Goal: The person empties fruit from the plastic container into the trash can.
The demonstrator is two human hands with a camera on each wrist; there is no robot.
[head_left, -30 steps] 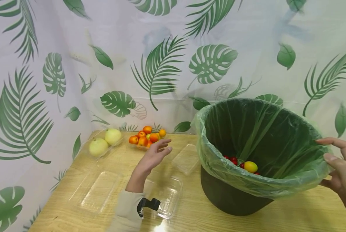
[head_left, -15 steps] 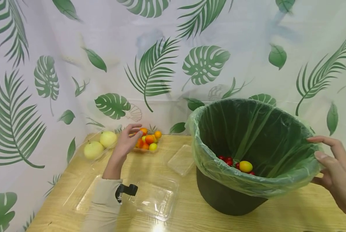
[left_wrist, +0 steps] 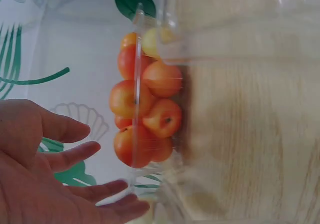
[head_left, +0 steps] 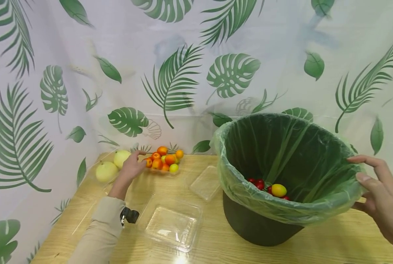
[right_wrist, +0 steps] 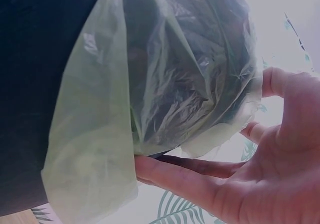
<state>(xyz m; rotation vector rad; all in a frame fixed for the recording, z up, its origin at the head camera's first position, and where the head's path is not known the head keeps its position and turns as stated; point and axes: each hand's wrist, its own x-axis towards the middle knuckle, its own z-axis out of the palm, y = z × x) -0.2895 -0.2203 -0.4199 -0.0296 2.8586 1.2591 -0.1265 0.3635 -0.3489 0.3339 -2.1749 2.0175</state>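
In the head view, my left hand [head_left: 133,167] is at the left end of a clear plastic box filled with small orange-red and yellow fruits [head_left: 157,164]. The left wrist view shows this hand [left_wrist: 55,176] with fingers spread apart, holding nothing, beside the fruits [left_wrist: 162,118]. At the right, my right hand [head_left: 382,189] grips the rim of a dark trash bin [head_left: 259,220], which tilts to the right. A pale green bag [head_left: 298,214] lines the bin and folds over its rim. Inside lie several small red fruits [head_left: 259,184] and a yellow fruit [head_left: 278,190].
Two large pale yellow-green fruits [head_left: 106,172] sit in a clear box at the back left. Clear plastic trays stand on the wooden table [head_left: 212,234], one tray [head_left: 173,222] in front and a smaller one [head_left: 206,182] beside the bin. A leaf-patterned curtain [head_left: 189,22] hangs behind.
My left hand has moved left and down, from the right side of the fruit box across to its left end. The right hand keeps its grip on the bin rim.
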